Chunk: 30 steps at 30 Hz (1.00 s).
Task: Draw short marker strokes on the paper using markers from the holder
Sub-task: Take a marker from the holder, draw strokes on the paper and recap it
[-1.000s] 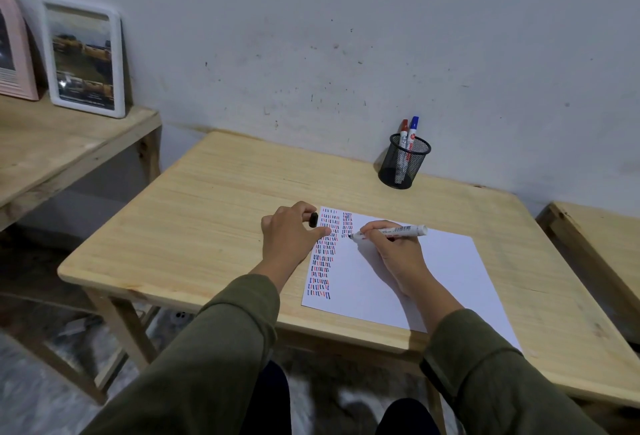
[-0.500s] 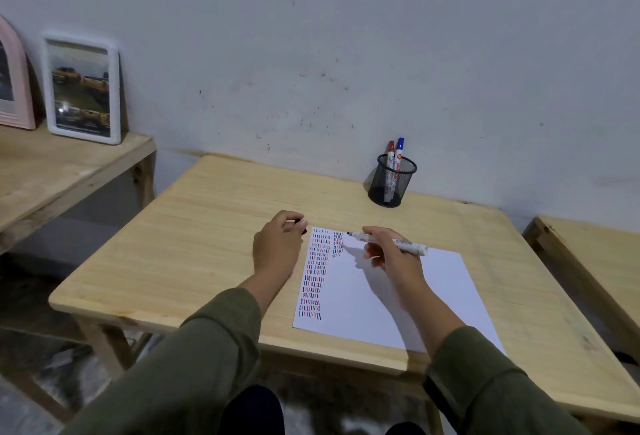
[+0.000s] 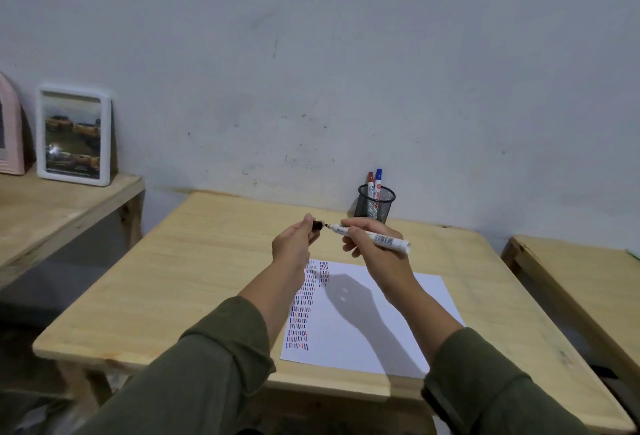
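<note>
Both hands are up off the tabletop [image 3: 180,272] here, held in the air over the top end of the paper [image 3: 349,327]. The right hand [image 3: 374,247] has the marker [image 3: 372,236] pinched between thumb and fingers, white barrel pointing off to the right, dark tip aimed left. The left hand [image 3: 294,244] has its fingers closed around the black cap [image 3: 318,225], open end facing the tip. Cap and tip are just about lined up and really close, with a tiny gap between them, so the cap isn't on.

The paper lies flat on the tabletop below the hands, white, with a column of short red, blue and black dashes running down its left edge and a shorter second column started next to it near the top. The rest of the sheet is bare, with the shadow of the arms across it.

The holder [image 3: 376,204] is a black mesh cup at the back of the tabletop near the wall, just behind the right hand. A red marker [image 3: 370,182] and a blue marker [image 3: 378,181] stand in it, caps up, side by side.

Off to the left there's a lower wooden shelf [image 3: 52,206] with a white picture frame [image 3: 74,135] leaning on the wall. Both sleeves are olive green.
</note>
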Tool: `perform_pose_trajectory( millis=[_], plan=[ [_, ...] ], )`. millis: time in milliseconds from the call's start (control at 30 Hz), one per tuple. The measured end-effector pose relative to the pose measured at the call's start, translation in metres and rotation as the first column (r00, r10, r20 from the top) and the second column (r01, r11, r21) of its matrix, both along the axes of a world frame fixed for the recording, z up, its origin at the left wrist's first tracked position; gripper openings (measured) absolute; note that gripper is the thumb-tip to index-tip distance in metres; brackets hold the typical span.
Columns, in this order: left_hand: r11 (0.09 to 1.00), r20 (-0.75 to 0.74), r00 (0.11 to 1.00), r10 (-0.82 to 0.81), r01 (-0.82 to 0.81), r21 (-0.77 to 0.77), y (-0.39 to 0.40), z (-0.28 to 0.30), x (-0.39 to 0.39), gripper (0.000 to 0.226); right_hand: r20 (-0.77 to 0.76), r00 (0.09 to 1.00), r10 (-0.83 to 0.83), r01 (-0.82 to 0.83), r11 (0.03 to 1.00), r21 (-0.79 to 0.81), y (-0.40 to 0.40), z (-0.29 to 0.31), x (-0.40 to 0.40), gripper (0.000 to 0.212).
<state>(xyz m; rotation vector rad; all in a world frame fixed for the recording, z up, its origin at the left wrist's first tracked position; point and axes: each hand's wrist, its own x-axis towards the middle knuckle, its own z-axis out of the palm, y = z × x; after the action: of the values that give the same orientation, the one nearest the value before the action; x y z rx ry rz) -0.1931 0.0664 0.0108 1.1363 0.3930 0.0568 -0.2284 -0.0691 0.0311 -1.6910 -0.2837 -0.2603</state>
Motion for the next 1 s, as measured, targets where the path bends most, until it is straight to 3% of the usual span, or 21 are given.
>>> perform_pose_trajectory(
  millis=[333,533,633,700,867,1000],
  plan=[
    [0.997,0.021,0.997,-0.071,0.071,-0.015,-0.012,0.016,-0.012,0.017,-0.01,1.0,0.005,-0.005,1.0,-0.005,-0.004,0.0,0.001,0.017],
    [0.989,-0.023,0.99,-0.136,0.137,0.057,-0.015,0.023,-0.013,0.02,0.052,0.999,0.007,-0.002,0.995,-0.104,-0.009,0.003,0.0,0.018],
    [0.982,-0.045,0.981,-0.187,0.187,-0.004,-0.016,0.026,-0.011,0.017,0.076,0.997,0.022,-0.012,0.992,-0.125,-0.01,0.004,-0.001,0.02],
    [0.977,-0.043,0.979,-0.199,0.195,-0.081,-0.019,0.028,-0.01,0.016,0.059,0.998,0.012,-0.008,0.997,-0.074,-0.008,0.004,-0.001,0.022],
    [0.968,-0.012,0.982,-0.19,0.185,-0.17,-0.025,0.027,-0.007,0.02,-0.06,0.998,0.009,0.007,0.966,0.257,0.001,0.005,-0.001,0.028],
    [0.985,0.019,0.987,-0.16,0.161,-0.066,-0.026,0.024,-0.004,0.011,-0.103,0.992,0.068,-0.042,0.972,0.232,-0.008,0.004,0.001,0.018]
  ],
)
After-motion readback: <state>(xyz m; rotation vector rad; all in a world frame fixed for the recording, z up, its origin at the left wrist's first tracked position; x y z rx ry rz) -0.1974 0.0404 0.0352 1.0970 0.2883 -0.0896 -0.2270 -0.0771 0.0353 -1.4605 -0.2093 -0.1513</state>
